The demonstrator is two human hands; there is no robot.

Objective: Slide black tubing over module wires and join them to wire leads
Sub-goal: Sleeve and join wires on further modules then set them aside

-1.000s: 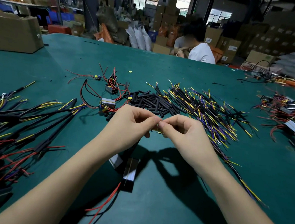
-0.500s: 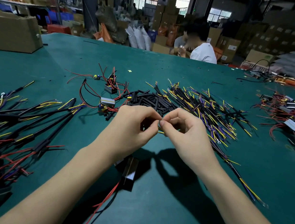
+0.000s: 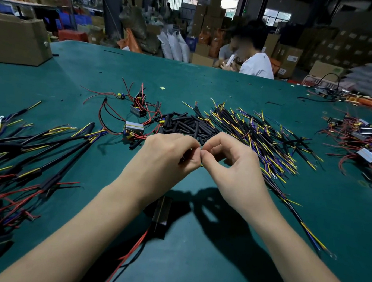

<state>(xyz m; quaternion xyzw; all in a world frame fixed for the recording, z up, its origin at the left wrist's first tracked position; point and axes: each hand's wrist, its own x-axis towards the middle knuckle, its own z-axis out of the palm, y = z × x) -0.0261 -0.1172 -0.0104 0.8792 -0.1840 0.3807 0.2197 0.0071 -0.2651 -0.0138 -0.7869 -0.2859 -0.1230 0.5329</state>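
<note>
My left hand (image 3: 168,159) and my right hand (image 3: 234,169) meet fingertip to fingertip above the green table (image 3: 193,263). Both pinch thin wire ends at the same spot; the wires are mostly hidden by the fingers. Under my left wrist hangs a dark module (image 3: 161,212) with red and black wires (image 3: 131,252) trailing toward me. A wire lead (image 3: 307,230) with yellow and blue strands runs from under my right hand to the lower right. A pile of short black tubing pieces (image 3: 188,125) lies just beyond my hands.
A heap of black leads with yellow and blue ends (image 3: 259,135) spreads right of the tubing. Modules with red wires (image 3: 135,119) lie to the left, more modules (image 3: 367,144) at far right. Joined assemblies (image 3: 35,151) fill the left. A cardboard box (image 3: 15,40) and a person (image 3: 254,57) are at the far edge.
My fingertips have shifted slightly as they work the wire ends together; the right hand's fingers have curled higher. The module under my left wrist stays hanging in place.
</note>
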